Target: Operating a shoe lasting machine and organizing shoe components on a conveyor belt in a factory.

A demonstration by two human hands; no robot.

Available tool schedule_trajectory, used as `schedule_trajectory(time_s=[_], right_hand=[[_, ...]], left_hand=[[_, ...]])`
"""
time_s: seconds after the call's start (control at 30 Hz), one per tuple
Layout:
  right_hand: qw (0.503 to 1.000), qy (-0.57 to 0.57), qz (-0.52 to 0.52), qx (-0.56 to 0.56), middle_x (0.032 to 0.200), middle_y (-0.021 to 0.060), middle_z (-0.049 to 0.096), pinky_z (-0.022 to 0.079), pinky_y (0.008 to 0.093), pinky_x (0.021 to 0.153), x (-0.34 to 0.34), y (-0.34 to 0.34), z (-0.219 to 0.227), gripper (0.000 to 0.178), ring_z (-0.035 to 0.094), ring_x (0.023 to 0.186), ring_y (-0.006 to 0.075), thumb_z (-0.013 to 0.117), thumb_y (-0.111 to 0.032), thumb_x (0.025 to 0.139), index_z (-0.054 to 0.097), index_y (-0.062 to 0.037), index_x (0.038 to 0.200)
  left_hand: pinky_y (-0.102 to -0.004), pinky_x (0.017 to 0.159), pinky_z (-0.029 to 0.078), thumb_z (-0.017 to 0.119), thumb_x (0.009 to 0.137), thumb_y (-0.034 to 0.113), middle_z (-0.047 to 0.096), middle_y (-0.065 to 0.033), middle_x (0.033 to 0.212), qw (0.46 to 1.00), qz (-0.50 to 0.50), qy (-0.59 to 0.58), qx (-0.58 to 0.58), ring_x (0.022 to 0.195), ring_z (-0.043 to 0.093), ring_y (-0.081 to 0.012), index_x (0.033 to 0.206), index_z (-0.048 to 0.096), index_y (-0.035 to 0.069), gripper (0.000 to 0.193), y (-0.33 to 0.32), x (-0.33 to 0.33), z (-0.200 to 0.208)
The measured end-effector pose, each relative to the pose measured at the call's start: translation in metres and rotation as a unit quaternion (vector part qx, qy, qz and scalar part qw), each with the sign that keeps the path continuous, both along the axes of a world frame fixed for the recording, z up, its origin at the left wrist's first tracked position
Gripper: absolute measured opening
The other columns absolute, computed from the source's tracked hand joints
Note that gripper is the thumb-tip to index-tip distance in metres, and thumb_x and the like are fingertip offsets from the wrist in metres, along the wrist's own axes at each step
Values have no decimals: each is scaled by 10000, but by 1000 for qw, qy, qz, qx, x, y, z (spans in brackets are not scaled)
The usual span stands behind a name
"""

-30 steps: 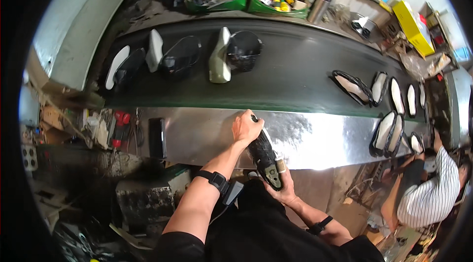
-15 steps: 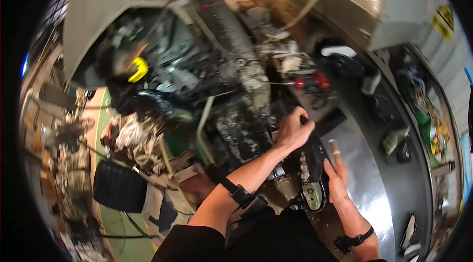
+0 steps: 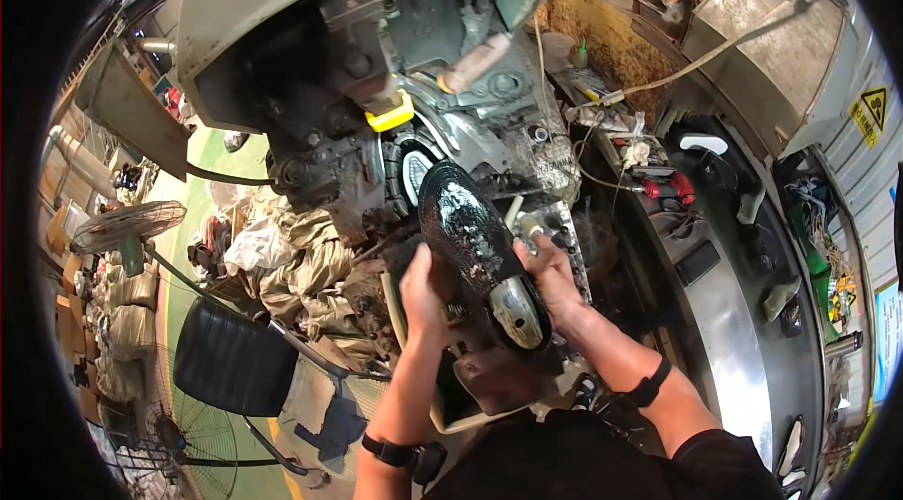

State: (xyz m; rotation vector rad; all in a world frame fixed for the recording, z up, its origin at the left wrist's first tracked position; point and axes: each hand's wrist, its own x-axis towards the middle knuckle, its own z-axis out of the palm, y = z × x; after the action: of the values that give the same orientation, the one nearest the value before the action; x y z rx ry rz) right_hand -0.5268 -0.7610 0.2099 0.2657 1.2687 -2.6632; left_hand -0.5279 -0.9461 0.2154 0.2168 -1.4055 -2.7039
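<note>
A grey, hooded metal machine (image 3: 254, 6) fills the upper middle, its dark, greasy workings exposed beneath the hood. To the right runs a shiny silver metal bench (image 3: 720, 340), and at left stands a padded black chair (image 3: 235, 359). Before the machine's opening, between the person's two hands, is a black shoe with a dull metallic heel plate (image 3: 470, 237), underside up, toe pointing at the workings, heel nearest the body. The right hand (image 3: 555, 288) holds the shoe's right side, fingers closed in against its edge; the left hand (image 3: 425, 298) stands at the opposite side, its fingers mostly hidden, so whether they grip cannot be told. A curved black part with a pale inlay (image 3: 415, 175) lies close by the toe, contact unclear, with a yellow block (image 3: 390, 111) above it. Should the left side be poorly supported, the shoe could roll or knock that part; fingers straying nearer could be pinched if the mechanism moved. A short pale cylinder (image 3: 530, 223) at the right fingertips, worn or held, might snag.
</note>
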Motion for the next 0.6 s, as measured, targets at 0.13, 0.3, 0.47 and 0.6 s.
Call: schedule_trajectory(time_s=[0.13,0.3,0.47,0.6], right_hand=[[1000,10,6,-18,1169,101,623,545,319,810,-28,-42,4,624,621,964,163,657,-180,967,352,-67,1499],[999,29,-1,-13,1246,140,577,533,356,876,-60,-66,4,706,599,1052,205,593,-176,1003,172,-43,1554],[1000,4,-5,12,1255,145,570,530,358,877,-87,-78,5,732,597,1052,202,596,-182,1005,141,-49,1564],[999,-24,29,16,1253,127,580,526,355,880,-100,-77,1,698,589,1068,195,617,-206,997,201,-48,1535]], left_hand=[[-397,1070,414,500,1034,277,620,-105,1300,987,-52,-63,141,1183,579,-239,1293,571,5,382,-12,4,7],[-398,1031,450,527,1036,258,628,-116,1281,990,-37,-91,102,1152,597,-247,1269,583,-22,369,-34,-30,3],[-339,884,515,605,1005,257,682,-106,1148,990,-10,-97,104,987,651,-202,1127,660,-54,339,-44,-57,-3],[-305,892,473,633,992,243,692,-80,1065,988,29,-124,91,951,620,-164,1097,676,-63,326,-42,-72,-2]])
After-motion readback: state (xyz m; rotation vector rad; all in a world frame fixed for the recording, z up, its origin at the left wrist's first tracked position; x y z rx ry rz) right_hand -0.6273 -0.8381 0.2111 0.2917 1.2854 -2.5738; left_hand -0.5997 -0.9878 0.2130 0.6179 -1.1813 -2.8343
